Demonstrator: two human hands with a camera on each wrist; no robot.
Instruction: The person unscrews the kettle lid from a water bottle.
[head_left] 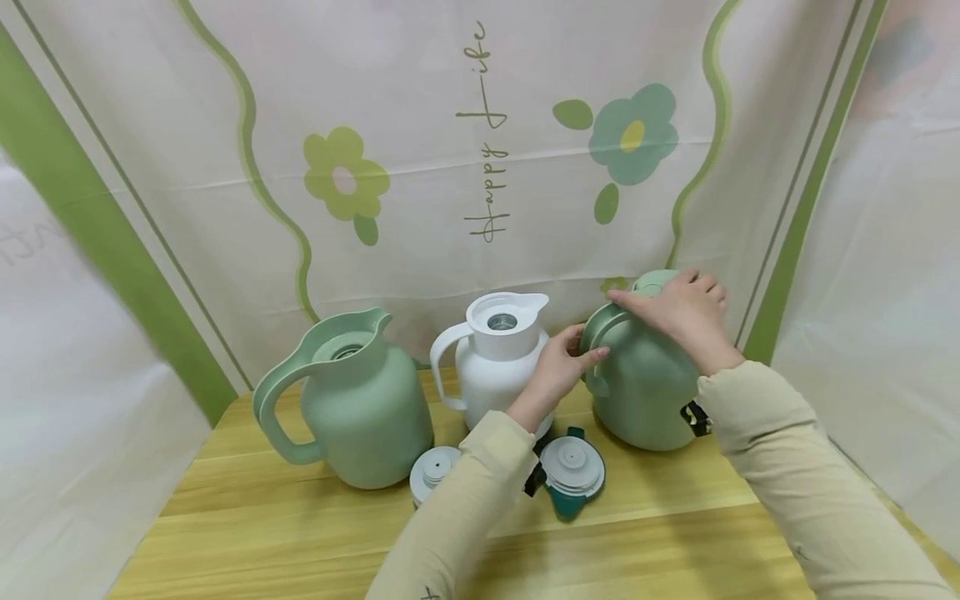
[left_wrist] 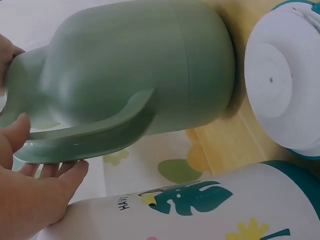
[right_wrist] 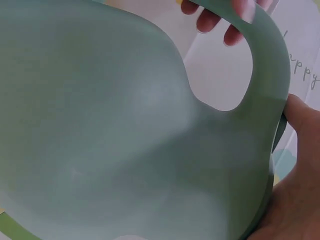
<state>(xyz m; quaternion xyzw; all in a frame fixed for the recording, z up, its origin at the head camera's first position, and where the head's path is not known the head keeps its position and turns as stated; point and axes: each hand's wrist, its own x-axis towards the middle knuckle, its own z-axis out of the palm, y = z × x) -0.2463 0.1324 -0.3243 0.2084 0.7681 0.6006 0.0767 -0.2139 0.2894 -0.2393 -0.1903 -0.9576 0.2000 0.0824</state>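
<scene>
At the right of the table a green thermos jug [head_left: 641,392] stands upright. My left hand [head_left: 558,367] holds its handle [left_wrist: 95,132], thumb on one side and fingers on the other. Over the jug's top, my right hand [head_left: 686,312] grips the light green lid [head_left: 652,282], which it partly covers. In the right wrist view the thumb of the right hand [right_wrist: 302,155] lies along the jug's rim, and the jug's body fills much of the frame. Close to my left forearm is a white thermos jug [head_left: 487,367] with its top uncovered.
Another green thermos jug [head_left: 367,417] stands at the left, its mouth uncovered. Two removed lids lie on the wooden table [head_left: 300,533]: a white lid [head_left: 432,471] partly behind my left sleeve, and a grey-and-dark-green lid [head_left: 572,467]. A printed curtain [head_left: 420,242] hangs close behind.
</scene>
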